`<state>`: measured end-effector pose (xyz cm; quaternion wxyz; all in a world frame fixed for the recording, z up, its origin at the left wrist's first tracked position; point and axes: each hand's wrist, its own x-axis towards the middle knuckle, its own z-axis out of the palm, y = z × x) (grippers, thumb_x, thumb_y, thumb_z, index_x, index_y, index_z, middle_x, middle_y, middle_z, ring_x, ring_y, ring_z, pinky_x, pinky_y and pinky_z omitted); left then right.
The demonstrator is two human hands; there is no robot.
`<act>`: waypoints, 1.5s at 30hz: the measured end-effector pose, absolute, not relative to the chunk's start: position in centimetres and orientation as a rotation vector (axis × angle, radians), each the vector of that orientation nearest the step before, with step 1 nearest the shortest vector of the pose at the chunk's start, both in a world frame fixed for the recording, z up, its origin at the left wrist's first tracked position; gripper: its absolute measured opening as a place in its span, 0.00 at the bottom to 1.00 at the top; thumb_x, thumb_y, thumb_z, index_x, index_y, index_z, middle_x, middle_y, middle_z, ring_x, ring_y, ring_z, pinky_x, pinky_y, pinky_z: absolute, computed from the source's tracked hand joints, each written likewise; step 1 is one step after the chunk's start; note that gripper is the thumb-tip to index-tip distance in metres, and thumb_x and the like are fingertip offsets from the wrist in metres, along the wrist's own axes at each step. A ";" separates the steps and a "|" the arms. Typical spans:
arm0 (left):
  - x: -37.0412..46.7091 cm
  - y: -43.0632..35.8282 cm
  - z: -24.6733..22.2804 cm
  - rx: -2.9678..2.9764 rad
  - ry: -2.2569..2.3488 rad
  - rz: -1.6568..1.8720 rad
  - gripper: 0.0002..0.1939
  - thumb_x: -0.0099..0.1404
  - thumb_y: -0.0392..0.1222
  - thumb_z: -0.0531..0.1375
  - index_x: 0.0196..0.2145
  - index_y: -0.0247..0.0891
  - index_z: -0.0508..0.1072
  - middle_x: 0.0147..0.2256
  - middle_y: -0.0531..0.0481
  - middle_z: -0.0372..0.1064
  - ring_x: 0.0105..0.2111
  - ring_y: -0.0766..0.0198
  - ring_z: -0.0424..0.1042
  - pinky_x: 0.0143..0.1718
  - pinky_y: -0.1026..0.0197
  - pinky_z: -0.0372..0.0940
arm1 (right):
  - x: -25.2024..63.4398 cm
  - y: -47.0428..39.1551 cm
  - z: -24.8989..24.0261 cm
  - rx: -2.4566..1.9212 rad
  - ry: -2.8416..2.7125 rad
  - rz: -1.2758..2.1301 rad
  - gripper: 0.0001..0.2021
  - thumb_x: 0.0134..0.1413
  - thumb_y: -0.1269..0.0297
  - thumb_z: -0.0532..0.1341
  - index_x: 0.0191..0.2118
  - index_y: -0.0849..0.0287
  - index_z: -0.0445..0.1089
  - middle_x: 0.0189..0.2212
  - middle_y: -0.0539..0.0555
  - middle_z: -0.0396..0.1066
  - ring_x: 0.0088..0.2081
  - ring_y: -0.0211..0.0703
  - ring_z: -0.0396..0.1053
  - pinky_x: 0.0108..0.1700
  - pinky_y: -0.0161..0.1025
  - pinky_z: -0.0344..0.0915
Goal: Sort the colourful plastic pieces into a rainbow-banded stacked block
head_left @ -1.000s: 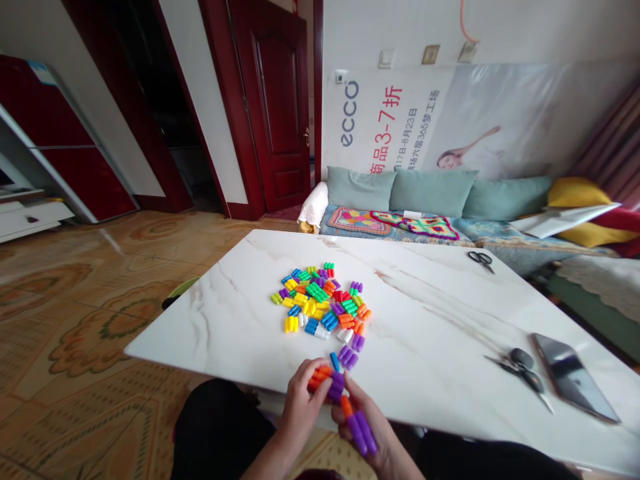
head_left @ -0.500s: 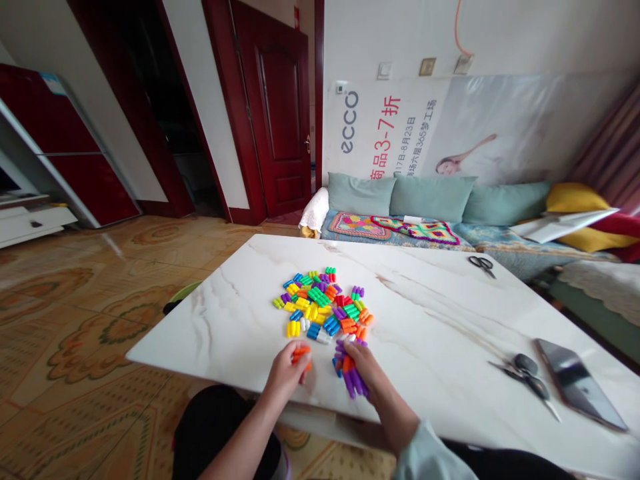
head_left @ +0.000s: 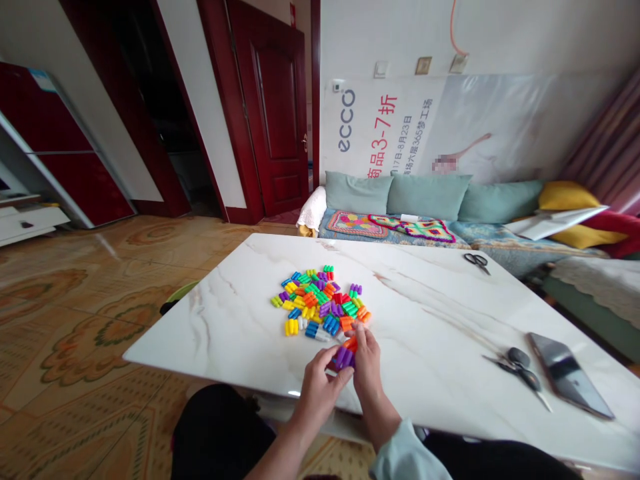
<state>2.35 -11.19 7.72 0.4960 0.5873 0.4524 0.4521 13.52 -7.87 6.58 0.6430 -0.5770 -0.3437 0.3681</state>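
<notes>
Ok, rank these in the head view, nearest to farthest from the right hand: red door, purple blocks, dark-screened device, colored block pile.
1. Purple blocks: held just left of the right hand.
2. Colored block pile: ahead, leftward.
3. Dark-screened device: off to the right.
4. Red door: far back, left.

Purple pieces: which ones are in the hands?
The purple cluster between the left hand and right hand, beside an orange piece; other visible purple pieces lie on the table.
</notes>
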 end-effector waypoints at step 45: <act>-1.0 -2.8 1.1 2.750 1.513 0.695 0.37 0.67 0.53 0.53 0.68 0.42 0.43 0.68 0.41 0.39 0.66 0.46 0.43 0.63 0.40 0.47 | 22.6 1.4 3.0 -1.799 -1.474 0.298 0.13 0.56 0.56 0.54 0.37 0.53 0.75 0.35 0.55 0.74 0.38 0.47 0.71 0.37 0.38 0.60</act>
